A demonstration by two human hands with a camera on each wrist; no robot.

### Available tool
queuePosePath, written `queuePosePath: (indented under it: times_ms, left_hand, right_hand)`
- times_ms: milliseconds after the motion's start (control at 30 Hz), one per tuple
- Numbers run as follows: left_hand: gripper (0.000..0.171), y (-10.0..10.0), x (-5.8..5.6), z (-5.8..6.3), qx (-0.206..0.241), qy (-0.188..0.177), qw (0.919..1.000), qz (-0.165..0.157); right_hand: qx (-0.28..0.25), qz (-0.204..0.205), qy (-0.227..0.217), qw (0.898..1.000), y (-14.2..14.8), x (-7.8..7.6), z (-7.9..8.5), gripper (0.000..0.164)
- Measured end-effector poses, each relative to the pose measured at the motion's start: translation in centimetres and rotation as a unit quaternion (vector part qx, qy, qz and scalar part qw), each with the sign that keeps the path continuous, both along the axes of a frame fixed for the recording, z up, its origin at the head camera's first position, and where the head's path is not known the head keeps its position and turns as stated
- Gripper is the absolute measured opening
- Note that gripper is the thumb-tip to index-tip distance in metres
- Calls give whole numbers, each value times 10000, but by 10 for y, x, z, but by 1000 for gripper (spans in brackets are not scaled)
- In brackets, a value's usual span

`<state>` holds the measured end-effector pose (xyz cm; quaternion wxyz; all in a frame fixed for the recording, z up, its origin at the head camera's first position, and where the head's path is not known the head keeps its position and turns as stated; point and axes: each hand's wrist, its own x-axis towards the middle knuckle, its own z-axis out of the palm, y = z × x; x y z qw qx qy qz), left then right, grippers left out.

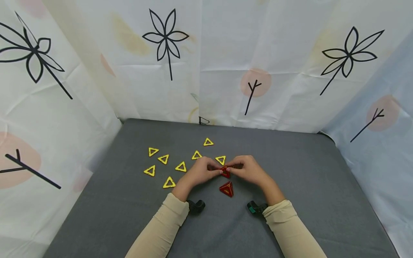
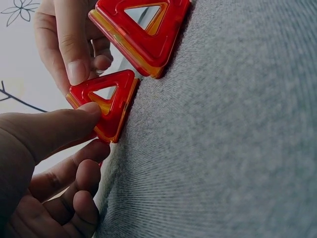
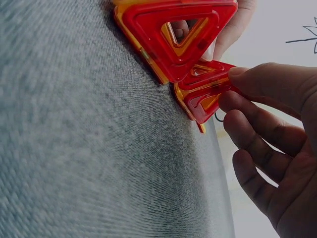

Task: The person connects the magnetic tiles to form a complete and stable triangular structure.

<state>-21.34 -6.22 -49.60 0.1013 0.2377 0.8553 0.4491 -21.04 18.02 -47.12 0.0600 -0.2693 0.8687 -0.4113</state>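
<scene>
A small build of red and orange magnetic triangle tiles (image 1: 226,173) stands between my two hands at the middle of the table. My left hand (image 1: 200,172) pinches it from the left, its thumb (image 2: 74,124) flat on a red face. From the other side my right hand (image 1: 250,171) grips an edge at the top between thumb and index finger, as the right wrist view shows. Closer to me, a second build, a red and orange pyramid (image 1: 227,189), sits on the cloth with no hand on it.
Several yellow triangle tiles lie scattered left of and beyond my hands; one yellow tile (image 1: 221,156) is just past my fingertips. A grey cloth (image 1: 316,200) covers the table. Patterned white curtains (image 1: 226,43) enclose its back and sides.
</scene>
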Motion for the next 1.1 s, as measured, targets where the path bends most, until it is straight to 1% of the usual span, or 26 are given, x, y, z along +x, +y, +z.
queuePosePath:
  times_ms: [167, 467, 733, 833, 933, 1100]
  left_hand:
    - [16, 1, 0, 2, 15, 23, 10000, 1]
    - [15, 2, -1, -1, 61, 160, 9997, -183]
    - [15, 2, -1, 0, 70, 220, 9995, -219]
    - [17, -1, -1, 1, 90, 135, 9998, -98]
    - [17, -6, -1, 3, 121, 50, 9998, 139]
    - [16, -15, -2, 5, 180, 130, 9981, 581]
  right_hand:
    - [38, 2, 74, 10000, -1, 0, 1, 15]
    - [55, 64, 177, 9998, 1, 0, 1, 19]
    - [-92, 166, 223, 9996, 2, -1, -2, 15]
    - [-168, 214, 213, 9994, 4, -2, -3, 15]
    - [-233, 204, 155, 9994, 6, -5, -4, 16]
    - [-235, 124, 70, 9996, 9, -13, -2, 19]
